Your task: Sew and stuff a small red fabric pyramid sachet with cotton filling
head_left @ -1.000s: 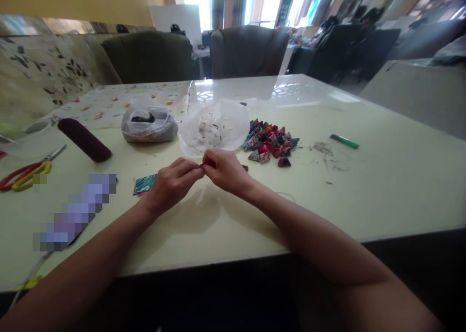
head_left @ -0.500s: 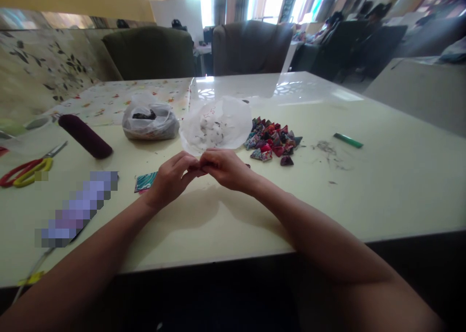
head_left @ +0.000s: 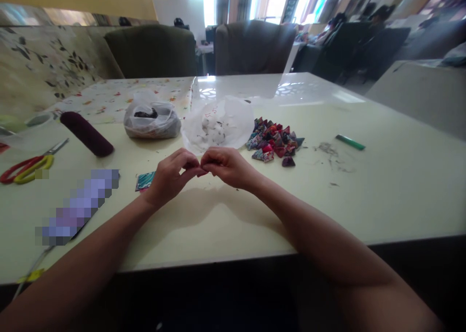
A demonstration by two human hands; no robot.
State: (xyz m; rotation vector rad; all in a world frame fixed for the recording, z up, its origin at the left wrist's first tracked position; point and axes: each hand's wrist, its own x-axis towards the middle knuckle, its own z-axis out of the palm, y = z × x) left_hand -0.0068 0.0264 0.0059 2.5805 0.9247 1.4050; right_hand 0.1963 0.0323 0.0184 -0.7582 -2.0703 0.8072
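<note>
My left hand (head_left: 171,176) and my right hand (head_left: 229,168) meet above the near middle of the table, fingertips pinched together. Between them shows the edge of a small reddish piece (head_left: 201,174), probably cloth; the fingers hide most of it. Flat teal patterned fabric (head_left: 144,181) lies beside my left hand, partly covered by it. Just beyond the fingers rests an opened white plastic bag (head_left: 236,123) with white fluffy stuffing (head_left: 213,128) on it. A pile of small pointed patterned cloth pieces (head_left: 276,140) sits to the right of the bag.
On the left lie red-and-yellow-handled scissors (head_left: 34,166), a dark purple cylinder (head_left: 87,134) and a blurred-out flat object (head_left: 82,206) with a cable. A tied-looking plastic bag (head_left: 152,121) stands behind. A green-handled tool (head_left: 350,142) and dark scraps (head_left: 329,150) lie right.
Both hands stay pinched together in nearly the same place, with the fingers shifted slightly. A dark bit seen beside the right wrist earlier no longer shows. The view has moved a little.
</note>
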